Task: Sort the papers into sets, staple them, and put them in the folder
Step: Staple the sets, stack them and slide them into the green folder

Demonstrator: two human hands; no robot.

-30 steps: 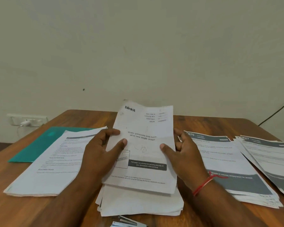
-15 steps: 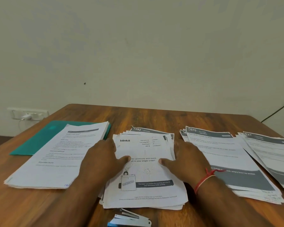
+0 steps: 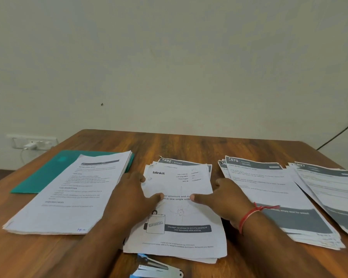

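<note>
Wooden table (image 3: 189, 145) against a plain cream wall (image 3: 169, 57), white socket strip (image 3: 34, 141) low at left.

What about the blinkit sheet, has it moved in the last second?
Yes. The blinkit sheet came down from raised to flat on the middle stack on the table.

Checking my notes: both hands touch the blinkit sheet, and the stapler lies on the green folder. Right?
No. The head view shows the stapler on the table, just in front of the blinkit sheet, not on the green folder.
</note>
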